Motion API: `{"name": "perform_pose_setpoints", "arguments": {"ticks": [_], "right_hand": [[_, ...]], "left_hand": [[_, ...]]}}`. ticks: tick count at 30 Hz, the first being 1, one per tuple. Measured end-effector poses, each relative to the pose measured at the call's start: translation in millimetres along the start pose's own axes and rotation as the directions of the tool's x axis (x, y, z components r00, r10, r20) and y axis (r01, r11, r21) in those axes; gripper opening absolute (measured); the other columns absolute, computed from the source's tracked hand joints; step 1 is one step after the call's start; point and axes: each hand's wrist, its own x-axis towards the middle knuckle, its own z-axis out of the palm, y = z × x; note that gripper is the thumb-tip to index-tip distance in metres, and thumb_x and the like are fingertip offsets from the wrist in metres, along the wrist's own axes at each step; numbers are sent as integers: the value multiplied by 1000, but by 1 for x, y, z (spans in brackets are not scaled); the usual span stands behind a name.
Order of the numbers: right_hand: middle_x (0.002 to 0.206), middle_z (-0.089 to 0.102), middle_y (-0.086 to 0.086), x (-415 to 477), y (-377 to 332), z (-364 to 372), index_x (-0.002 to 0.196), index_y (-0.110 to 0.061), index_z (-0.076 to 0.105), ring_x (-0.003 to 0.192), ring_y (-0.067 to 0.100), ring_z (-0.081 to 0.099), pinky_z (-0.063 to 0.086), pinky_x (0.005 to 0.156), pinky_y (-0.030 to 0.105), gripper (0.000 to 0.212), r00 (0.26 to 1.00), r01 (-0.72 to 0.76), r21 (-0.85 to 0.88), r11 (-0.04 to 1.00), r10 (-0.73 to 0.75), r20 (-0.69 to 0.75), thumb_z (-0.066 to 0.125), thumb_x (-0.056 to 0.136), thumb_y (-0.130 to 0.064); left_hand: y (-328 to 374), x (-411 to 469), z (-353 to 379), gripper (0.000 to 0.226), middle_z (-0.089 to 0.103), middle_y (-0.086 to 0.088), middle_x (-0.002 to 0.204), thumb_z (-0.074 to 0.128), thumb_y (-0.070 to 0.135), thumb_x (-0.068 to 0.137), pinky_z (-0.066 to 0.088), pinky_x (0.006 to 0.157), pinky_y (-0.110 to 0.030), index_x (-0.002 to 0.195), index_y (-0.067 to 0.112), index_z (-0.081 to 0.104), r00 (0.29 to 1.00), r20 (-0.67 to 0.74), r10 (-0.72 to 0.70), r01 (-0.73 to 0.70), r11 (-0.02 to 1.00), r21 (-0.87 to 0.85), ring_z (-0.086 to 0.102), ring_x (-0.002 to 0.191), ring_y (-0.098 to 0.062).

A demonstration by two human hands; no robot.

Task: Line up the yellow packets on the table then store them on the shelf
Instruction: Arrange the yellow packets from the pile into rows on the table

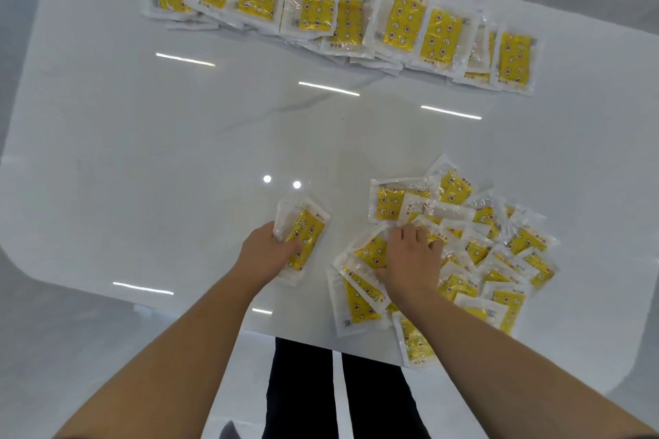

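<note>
A row of yellow packets in clear wrappers (pixel 321 7) runs along the far side of the white table (pixel 178 153), overlapping one another. A loose heap of the same packets (pixel 474 242) lies at the near right. My left hand (pixel 265 249) grips a small stack of packets (pixel 303 235) just left of the heap. My right hand (pixel 413 257) rests palm down on the heap's left part, fingers spread over a packet; whether it grips one I cannot tell.
The table's near edge (pixel 306 340) runs just below the heap, and one packet (pixel 415 344) overhangs it. My dark trousers and the pale floor show below the edge. Ceiling lights reflect on the glossy tabletop.
</note>
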Motion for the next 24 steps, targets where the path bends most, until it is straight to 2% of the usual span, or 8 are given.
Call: {"name": "perform_pose_setpoints", "arguments": {"ticks": [3,6,9,14,17,20,24], "right_hand": [[134,46,6,0,-3,-1,134,-16,35,125,27,42,31,102,43,62,1000,-10,17,1000,10,8,67,85,-38],[128,54,4,1,2,-3,136,-17,31,122,26,48,33,101,43,65,1000,0,85,996,0,3,67,86,-38],[127,54,2,5,12,-5,135,-19,34,122,26,48,37,99,40,60,1000,21,169,985,-19,-15,66,87,-37],[121,50,6,-1,17,10,118,-16,53,112,28,49,41,91,40,48,987,132,-2,991,-132,-91,76,79,-32],[117,51,4,-4,16,17,113,-19,53,106,26,52,40,91,40,44,984,150,-3,989,-150,-99,77,77,-24],[125,49,6,-2,19,17,118,-18,51,113,28,51,40,95,40,47,982,160,20,987,-157,-106,75,78,-21],[124,55,7,-1,22,18,110,-15,60,111,29,54,44,88,44,58,975,179,-11,984,-179,-131,87,59,-19]], "left_hand": [[5,3,-4,24,69,0,98,68,22,84,54,81,-35,108,21,64,1000,-9,1,-1,1000,-18,66,89,-18],[9,4,-7,25,70,-1,99,68,22,85,54,81,-35,109,20,64,1000,-20,13,-14,999,-36,67,90,-19],[13,6,-10,20,70,0,98,68,23,85,55,84,-38,105,23,64,999,-26,22,-23,999,-30,67,90,-19],[16,8,-7,24,70,-2,99,69,22,86,55,85,-40,109,21,64,1000,-28,8,-9,999,-46,67,91,-20],[20,8,0,24,70,-2,99,68,22,86,55,82,-37,110,21,63,1000,-22,17,-18,999,-49,67,90,-19],[22,11,8,20,70,-1,98,69,22,85,55,82,-38,105,23,64,1000,-9,22,-22,999,-42,68,89,-19],[28,13,16,24,70,-2,99,70,21,84,55,86,-42,108,20,64,1000,3,26,-26,999,-27,67,90,-21]]}}
